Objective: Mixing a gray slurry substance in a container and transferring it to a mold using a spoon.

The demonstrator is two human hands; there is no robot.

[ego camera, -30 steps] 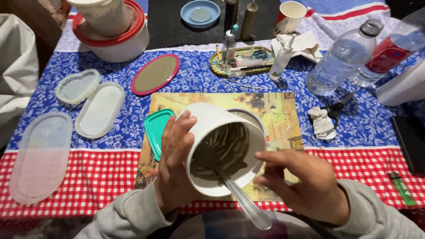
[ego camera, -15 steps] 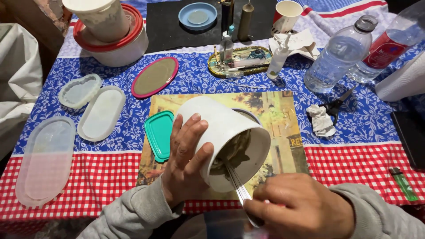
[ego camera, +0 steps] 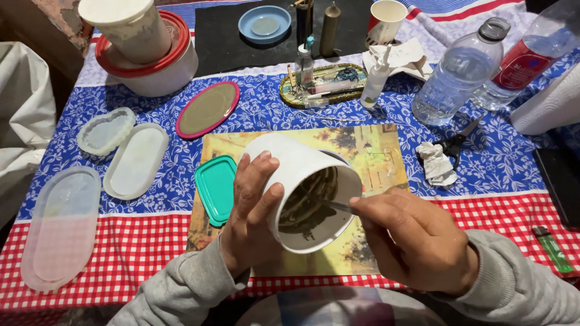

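Head view, looking down: the left hand [ego camera: 251,223] wraps its fingers [ego camera: 257,181] around the outside of a white tub [ego camera: 296,175], tilted so that its open mouth faces the person, held just above a picture placemat [ego camera: 374,151] on the tabletop [ego camera: 513,199]. The right hand [ego camera: 417,241] has its fingers pinched shut on the handle of a thin metal utensil [ego camera: 338,206], whose working end reaches into the tub, where a dark, greyish mix coats the inner wall. Whether the tip touches the wall cannot be told. To do this scraping or stirring well, the tub likely wants to stay firmly braced at this tilt, with the utensil drawn along the wall toward the rim in steady strokes, the left hand turning the tub a little between strokes so no band is missed; too steep a tilt could let the mix run over the lip onto the grey sleeves or the placemat. A teal lid [ego camera: 216,188] lies just beside the left hand, and clear oval moulds [ego camera: 136,160] rest well to the left. A crumpled tissue [ego camera: 436,166] and scissors [ego camera: 456,142] lie to the right, near a clear water bottle [ego camera: 459,72].
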